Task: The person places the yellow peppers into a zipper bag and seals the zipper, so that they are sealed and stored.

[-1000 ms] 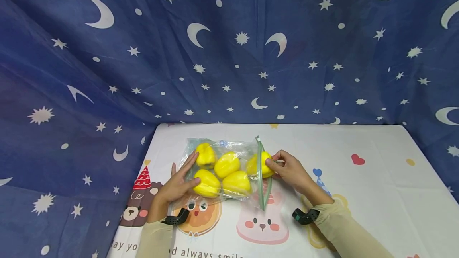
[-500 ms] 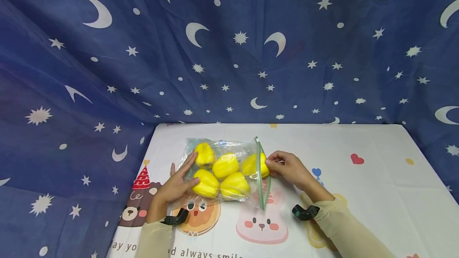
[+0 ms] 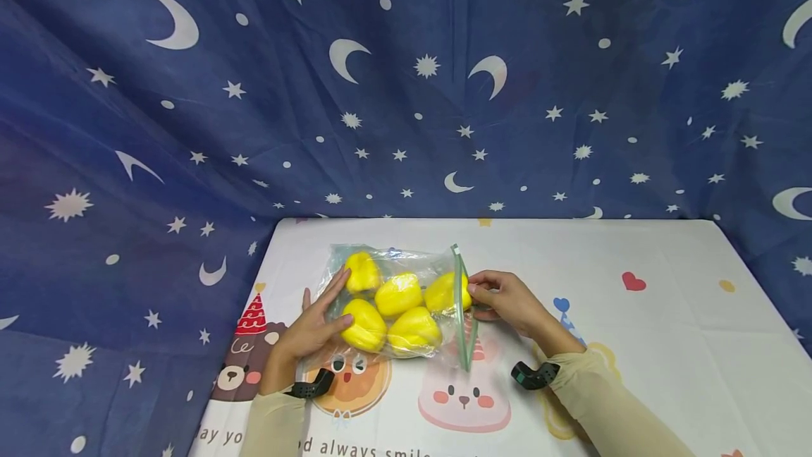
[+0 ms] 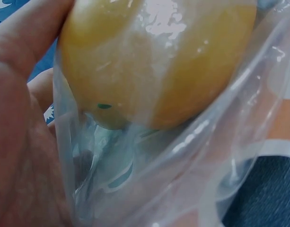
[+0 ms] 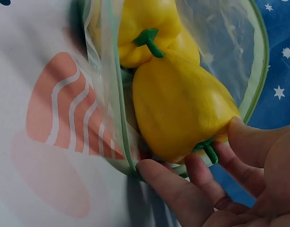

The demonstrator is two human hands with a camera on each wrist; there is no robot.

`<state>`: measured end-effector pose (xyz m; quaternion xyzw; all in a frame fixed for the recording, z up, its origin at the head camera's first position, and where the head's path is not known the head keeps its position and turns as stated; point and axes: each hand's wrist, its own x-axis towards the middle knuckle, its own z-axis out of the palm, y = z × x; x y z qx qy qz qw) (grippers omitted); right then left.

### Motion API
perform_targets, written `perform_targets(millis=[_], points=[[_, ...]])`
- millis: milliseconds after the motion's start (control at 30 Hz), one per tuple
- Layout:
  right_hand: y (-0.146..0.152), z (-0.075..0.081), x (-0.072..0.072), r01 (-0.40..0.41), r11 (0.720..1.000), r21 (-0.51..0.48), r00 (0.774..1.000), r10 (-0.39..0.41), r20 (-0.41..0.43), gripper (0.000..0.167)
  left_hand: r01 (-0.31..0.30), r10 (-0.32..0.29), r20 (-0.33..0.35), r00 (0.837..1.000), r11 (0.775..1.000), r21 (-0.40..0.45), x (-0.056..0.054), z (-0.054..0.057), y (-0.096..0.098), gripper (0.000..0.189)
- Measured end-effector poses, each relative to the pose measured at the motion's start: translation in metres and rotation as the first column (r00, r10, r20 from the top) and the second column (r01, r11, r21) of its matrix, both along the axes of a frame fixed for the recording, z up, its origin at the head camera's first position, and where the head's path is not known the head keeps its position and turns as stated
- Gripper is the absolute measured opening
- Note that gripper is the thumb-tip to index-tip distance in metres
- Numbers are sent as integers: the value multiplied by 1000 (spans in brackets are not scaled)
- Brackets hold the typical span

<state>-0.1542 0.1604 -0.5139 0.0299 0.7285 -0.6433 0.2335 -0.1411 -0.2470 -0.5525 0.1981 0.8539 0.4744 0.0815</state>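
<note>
A clear zip bag lies on its side with several yellow bell peppers in it. Its green-edged mouth gapes toward the right. One bell pepper lies in that mouth, its green stem pointing out toward my right hand. My right thumb and fingers pinch this pepper around its stem end. At the bag's bottom end, my left hand rests with spread, fairly straight fingers against the plastic, beside two of the peppers. Up close, a bell pepper shows through the film next to the left hand.
A white tablecloth printed with cartoon animals and lettering covers the table. A dark blue curtain with moons and stars hangs behind and to the left. Black devices are strapped to both wrists.
My right hand has moved left, pushing the pinched bell pepper deeper into the bag's mouth. The peppers beside it have shifted slightly left. My left hand has stayed in place.
</note>
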Motion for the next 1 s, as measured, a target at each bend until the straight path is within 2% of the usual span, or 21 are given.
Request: perform_targets(millis=[333,567,833,1000], points=[[2,0,-1,-27,999,-36,1000,28,13,34,16,-15,-17,1000,999,34,0,1,0,83],[-3,1,0,-33,999,33,999,34,-21,34,11,-10,-4,1000,997,72,0,2,-2,84],[-13,7,0,31,990,140,999,-32,5,39,13,-13,3,1000,996,84,0,2,-3,84],[-18,9,0,42,979,202,999,-42,-2,32,6,-6,-4,1000,995,96,-1,1,-5,85]])
